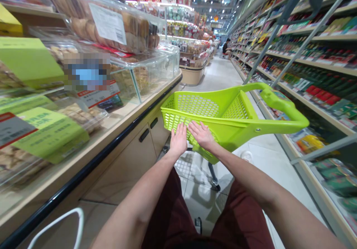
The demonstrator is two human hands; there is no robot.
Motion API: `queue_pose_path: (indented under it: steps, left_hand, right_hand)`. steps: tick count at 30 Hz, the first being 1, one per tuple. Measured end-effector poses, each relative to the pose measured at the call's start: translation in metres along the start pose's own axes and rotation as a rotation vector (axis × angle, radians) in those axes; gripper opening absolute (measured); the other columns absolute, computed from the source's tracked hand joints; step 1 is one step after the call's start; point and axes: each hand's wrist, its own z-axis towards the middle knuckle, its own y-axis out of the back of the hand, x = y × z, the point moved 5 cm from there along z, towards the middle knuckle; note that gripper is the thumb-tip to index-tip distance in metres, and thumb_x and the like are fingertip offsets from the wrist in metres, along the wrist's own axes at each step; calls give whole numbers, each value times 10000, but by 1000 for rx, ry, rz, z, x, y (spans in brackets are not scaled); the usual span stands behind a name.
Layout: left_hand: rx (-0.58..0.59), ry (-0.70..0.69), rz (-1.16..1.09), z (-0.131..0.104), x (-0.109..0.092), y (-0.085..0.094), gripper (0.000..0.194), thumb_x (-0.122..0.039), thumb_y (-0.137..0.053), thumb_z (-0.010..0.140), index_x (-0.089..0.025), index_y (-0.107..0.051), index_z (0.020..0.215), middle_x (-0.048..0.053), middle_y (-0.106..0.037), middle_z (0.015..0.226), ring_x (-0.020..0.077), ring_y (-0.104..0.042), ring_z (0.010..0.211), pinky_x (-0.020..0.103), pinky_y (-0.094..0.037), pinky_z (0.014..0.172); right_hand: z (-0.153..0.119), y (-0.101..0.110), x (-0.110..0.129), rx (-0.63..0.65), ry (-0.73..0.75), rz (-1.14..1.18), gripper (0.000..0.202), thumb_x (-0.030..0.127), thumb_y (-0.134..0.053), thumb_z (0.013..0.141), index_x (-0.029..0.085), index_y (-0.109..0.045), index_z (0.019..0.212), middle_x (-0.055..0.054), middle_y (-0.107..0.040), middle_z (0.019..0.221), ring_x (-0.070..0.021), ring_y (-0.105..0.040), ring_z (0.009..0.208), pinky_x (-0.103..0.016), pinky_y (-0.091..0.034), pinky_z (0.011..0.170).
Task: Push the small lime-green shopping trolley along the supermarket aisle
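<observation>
A bright green plastic shopping cart (234, 124) stands sideways across the aisle in front of me, its handle pointing right. Its perforated basket appears bare inside where I can see it. My left hand (179, 138) lies against the near side of the basket at its left end, fingers straight and pointing up. Just right of it, my right hand (202, 134) rests flat on the same side wall, fingers stretched out. Neither hand is wrapped around anything. The palms are hidden from view.
On the left runs a display counter with a black bumper rail (111, 150), bearing packaged baked goods (111, 22). Tall shelves of jars and bottles (320, 59) line the right, with a slanted grey metal frame before them. A person (225, 47) is far down the aisle.
</observation>
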Motion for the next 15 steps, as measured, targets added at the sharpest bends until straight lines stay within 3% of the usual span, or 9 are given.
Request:
queue_pose_path:
  steps: [5,11,15]
  left_hand:
    - [-39,51,29,14,21,10,671,-156,-397,746,-71,-191,1378,111,-118,1480,226,-96,1355,458,-143,1081]
    - [-44,12,36,10,18,4,683,-145,-395,732,-70,-191,1380,105,-128,1479,222,-110,1353,455,-141,1082]
    - [-20,36,37,2,30,-3,685,-146,-399,722,-62,-207,1374,115,-134,1476,227,-125,1350,457,-158,1077]
  right_hand:
    - [33,16,-14,-84,-60,4,452,74,-351,841,110,-414,1287,-132,-379,1371,-244,-248,1313,-510,-194,1054]
    - [25,-22,2,27,41,-30,400,92,-400,817,83,-496,1205,-136,-462,1311,-264,-345,1262,-476,-278,1031]
    - [22,-35,15,41,113,3,388,114,-411,826,84,-496,1203,-141,-472,1301,-262,-360,1253,-486,-297,1018]
